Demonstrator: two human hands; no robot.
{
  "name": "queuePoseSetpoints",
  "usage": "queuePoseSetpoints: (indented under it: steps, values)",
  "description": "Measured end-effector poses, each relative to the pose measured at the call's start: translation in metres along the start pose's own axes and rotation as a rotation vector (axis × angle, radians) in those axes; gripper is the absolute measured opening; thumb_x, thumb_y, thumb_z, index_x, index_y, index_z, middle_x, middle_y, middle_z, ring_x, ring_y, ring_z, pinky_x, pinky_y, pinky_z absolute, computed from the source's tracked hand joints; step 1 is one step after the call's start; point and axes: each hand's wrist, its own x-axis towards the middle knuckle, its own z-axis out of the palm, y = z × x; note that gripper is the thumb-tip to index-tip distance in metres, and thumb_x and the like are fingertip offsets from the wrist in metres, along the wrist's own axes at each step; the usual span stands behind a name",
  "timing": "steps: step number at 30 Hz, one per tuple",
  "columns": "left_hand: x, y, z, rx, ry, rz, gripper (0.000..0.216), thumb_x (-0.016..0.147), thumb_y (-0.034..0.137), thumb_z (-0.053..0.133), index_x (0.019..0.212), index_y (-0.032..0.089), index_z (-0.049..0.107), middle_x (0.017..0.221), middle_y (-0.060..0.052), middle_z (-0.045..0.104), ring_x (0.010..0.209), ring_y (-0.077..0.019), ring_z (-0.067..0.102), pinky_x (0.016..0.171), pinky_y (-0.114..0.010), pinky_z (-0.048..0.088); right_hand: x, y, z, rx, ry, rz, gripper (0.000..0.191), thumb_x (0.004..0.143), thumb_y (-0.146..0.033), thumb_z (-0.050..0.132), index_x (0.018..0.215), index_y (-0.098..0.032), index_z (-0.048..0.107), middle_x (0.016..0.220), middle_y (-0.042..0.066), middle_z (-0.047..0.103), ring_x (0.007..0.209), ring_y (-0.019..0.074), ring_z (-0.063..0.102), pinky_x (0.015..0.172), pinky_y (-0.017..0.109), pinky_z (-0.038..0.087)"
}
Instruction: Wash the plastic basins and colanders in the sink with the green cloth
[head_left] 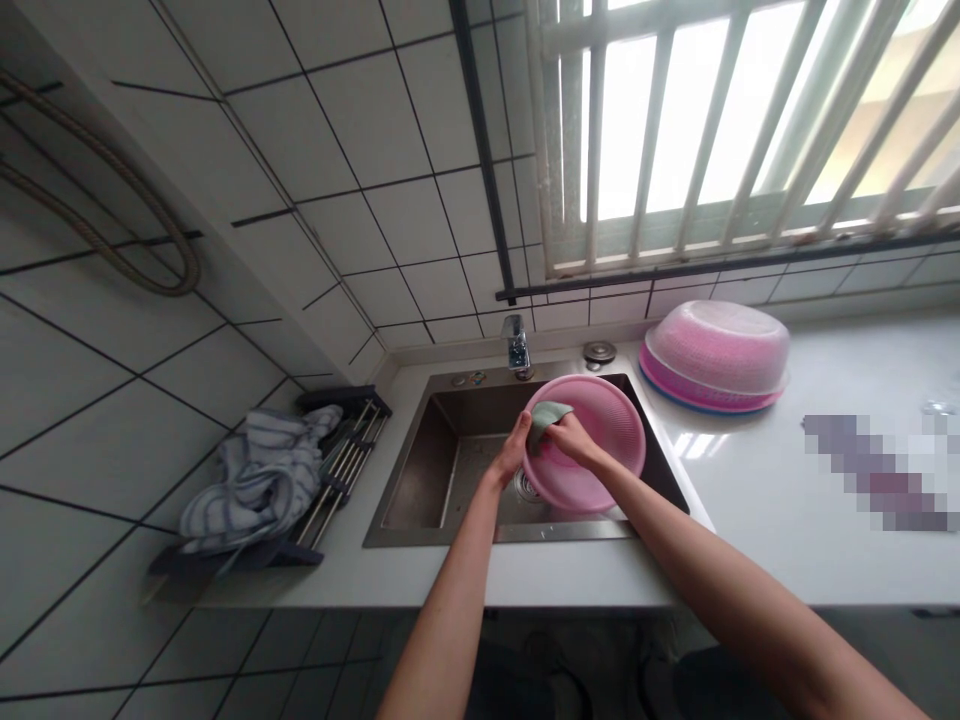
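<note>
The pink basket [611,440] is tilted in the right part of the sink [420,470], its open side turned towards me; I cannot tell whether it rests on the bottom. My left hand [512,457] is clamped on the basket's left rim, thumb on the near side, the other fingertips mostly hidden. My right hand [576,440] reaches inside, fingers bunched on a pale green cloth [550,414], which lies against the inner wall beside my left thumb and covers part of the rim. Just left of the basket, partly covered by it, the drain [527,487] shows in the sink floor. Behind the basket stands the faucet [516,345], and a round metal strainer [599,351] lies on the back ledge to its right. On the white countertop [757,520], right of the sink, sits an upturned stack of pink and whitish baskets [716,350] with a blue rim underneath. To the left, a striped cloth [259,480] lies crumpled on a metal-barred rack [349,480]. Farther out are the tiled wall [360,120], a looped hose [176,260] and the barred window [660,140].
</note>
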Motion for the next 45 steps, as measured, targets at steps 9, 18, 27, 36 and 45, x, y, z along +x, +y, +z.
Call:
queuePoseSetpoints:
  steps: [9,18,27,36,45]
  values:
    - [-0.002,0.002,-0.004,0.075,0.025,-0.115,0.083,0.090,0.086,0.048,0.123,0.016,0.077,0.125,-0.013,0.077,0.133,-0.0370,0.061,0.121,-0.050,0.041,-0.001,0.001,0.002,-0.017,-0.184,-0.003,0.006,0.074,-0.026,0.058,0.077,-0.022,0.058,0.076,0.002,0.064,0.068,0.0173,0.056,0.065,0.029,0.050]
    - [-0.006,0.009,-0.003,0.121,0.070,-0.036,0.075,0.092,0.077,0.057,0.136,0.017,0.071,0.137,-0.011,0.073,0.143,-0.0362,0.054,0.127,-0.050,0.032,-0.001,0.010,0.002,-0.071,-0.280,0.034,0.009,0.069,-0.025,0.058,0.076,-0.020,0.059,0.078,0.002,0.066,0.068,0.0163,0.056,0.066,0.028,0.049]
    - [-0.003,0.008,0.001,0.073,0.005,0.009,0.071,0.093,0.076,0.057,0.136,0.020,0.070,0.145,-0.010,0.068,0.144,-0.0326,0.053,0.129,-0.046,0.029,0.000,0.006,-0.003,-0.030,-0.073,0.042,0.006,0.071,-0.024,0.056,0.076,-0.021,0.059,0.076,0.003,0.065,0.066,0.0167,0.056,0.060,0.027,0.048]
    - [-0.004,0.006,-0.001,0.109,0.004,0.022,0.070,0.093,0.073,0.059,0.138,0.020,0.068,0.143,-0.012,0.069,0.148,-0.0334,0.048,0.130,-0.047,0.025,0.004,0.001,-0.007,0.007,0.021,0.028,0.009,0.077,-0.030,0.057,0.077,-0.021,0.059,0.076,0.003,0.065,0.066,0.0174,0.057,0.062,0.029,0.050]
    - [-0.002,0.006,-0.006,0.132,0.066,0.009,0.073,0.091,0.075,0.059,0.138,0.020,0.070,0.143,-0.011,0.069,0.146,-0.0358,0.051,0.129,-0.049,0.026,-0.001,0.008,0.000,-0.044,-0.222,0.024,0.012,0.074,-0.030,0.061,0.080,-0.019,0.063,0.084,0.004,0.069,0.072,0.0170,0.058,0.070,0.030,0.051]
